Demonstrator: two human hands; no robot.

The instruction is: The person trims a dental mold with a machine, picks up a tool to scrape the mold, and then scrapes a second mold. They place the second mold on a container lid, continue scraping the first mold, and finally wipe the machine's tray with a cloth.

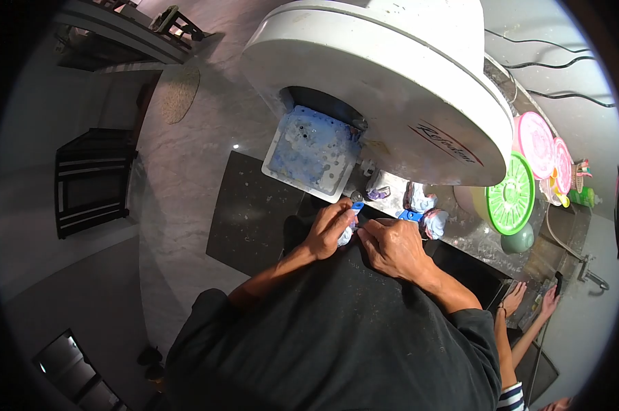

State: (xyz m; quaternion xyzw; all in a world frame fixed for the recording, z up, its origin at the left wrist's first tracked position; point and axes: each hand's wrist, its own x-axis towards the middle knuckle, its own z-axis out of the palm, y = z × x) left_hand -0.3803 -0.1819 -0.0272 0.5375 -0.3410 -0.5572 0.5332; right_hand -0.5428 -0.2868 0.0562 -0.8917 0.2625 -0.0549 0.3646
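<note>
Small white piece (346,236) at dead centre of the frame, pinched in the left hand (328,231); the right hand (391,248) curls in beside it, grip unclear. Similar pieces (419,198) lie on the counter (467,229) right of centre, so I'd judge the work partway through.

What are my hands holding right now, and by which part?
Left hand clasps a small white piece around its top; for the right hand, the grip is hidden.
</note>
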